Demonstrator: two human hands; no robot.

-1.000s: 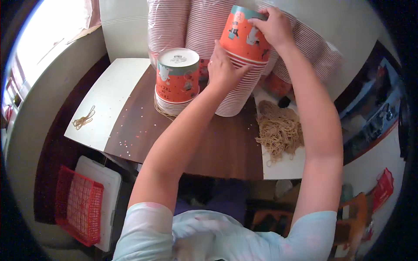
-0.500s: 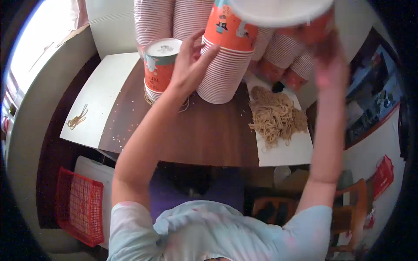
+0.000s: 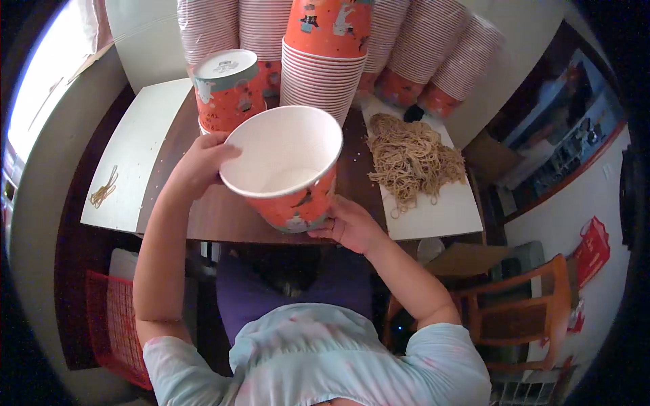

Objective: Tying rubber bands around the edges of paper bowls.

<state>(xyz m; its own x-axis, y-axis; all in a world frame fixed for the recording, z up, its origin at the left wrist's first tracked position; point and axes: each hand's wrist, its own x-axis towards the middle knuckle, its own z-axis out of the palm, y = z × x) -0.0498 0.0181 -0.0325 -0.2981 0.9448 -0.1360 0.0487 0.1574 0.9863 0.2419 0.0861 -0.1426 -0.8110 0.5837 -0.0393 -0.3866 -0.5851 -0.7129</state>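
Note:
In front of me I hold a large orange paper bucket (image 3: 294,203), tilted so that its white inside faces up toward me. My left hand (image 3: 200,162) grips its rim on the left, the thumb over the edge. Near the base, my right hand (image 3: 352,227) is closed around its lower right side. Just behind stands a tall stack of upside-down paper buckets (image 3: 321,78). A shorter upside-down stack (image 3: 233,98) with a white bottom on top stands to its left, partly hidden by the held bucket.
Plastic-wrapped bucket stacks (image 3: 423,44) line the back of the table (image 3: 217,216). A heap of tan rubber bands (image 3: 413,162) lies on the white right part, a few bands (image 3: 103,189) at the left. Below are a red basket (image 3: 118,318) and a wooden chair (image 3: 508,314).
My right hand has brought the bucket down from the upper right to in front of me. My left hand has left the tall stack and taken hold of the bucket's rim.

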